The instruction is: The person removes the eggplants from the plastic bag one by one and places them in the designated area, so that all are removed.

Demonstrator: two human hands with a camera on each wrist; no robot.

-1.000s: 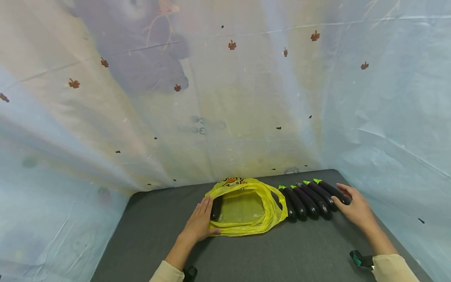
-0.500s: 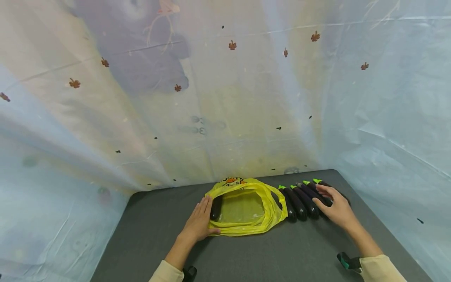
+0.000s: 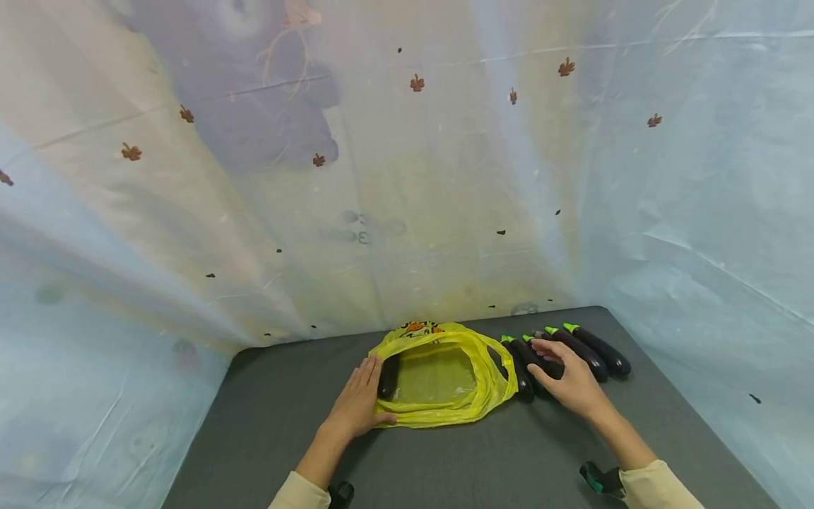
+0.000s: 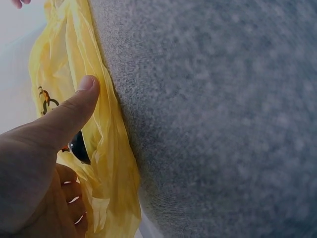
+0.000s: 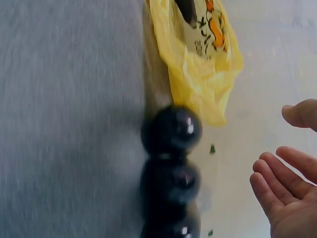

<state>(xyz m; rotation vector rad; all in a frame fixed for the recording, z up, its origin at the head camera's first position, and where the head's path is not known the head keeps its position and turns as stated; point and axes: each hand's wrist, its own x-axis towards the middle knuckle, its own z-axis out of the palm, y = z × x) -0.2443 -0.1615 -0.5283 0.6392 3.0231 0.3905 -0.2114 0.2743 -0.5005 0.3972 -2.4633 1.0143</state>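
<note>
A yellow plastic bag point(image 3: 480, 396) lies on its side with its wide mouth facing me, and one dark eggplant point(image 3: 388, 379) shows inside at the left. My left hand point(image 3: 357, 404) rests along the bag's left side, fingers straight; in the left wrist view its thumb point(image 4: 79, 102) lies across the yellow film. To the right of the bag, several glossy eggplants point(image 3: 617, 362) with green stem ends lie side by side. Above the middle of that row is my right hand point(image 3: 575, 383), partly covering it. In the right wrist view its fingers point(image 5: 277, 186) and thumb stand apart, holding nothing.
Everything lies on a dark grey table point(image 3: 439, 466). Pale patterned plastic sheeting point(image 3: 432, 177) hangs behind the table and along both sides. Each wrist carries a dark strap point(image 3: 598, 479). The eggplant row's left end touches or nearly touches the bag.
My right hand has travelled left along the eggplant row, from the rightmost one to the middle, uncovering those on the right. My left hand and the bag have stayed put.
</note>
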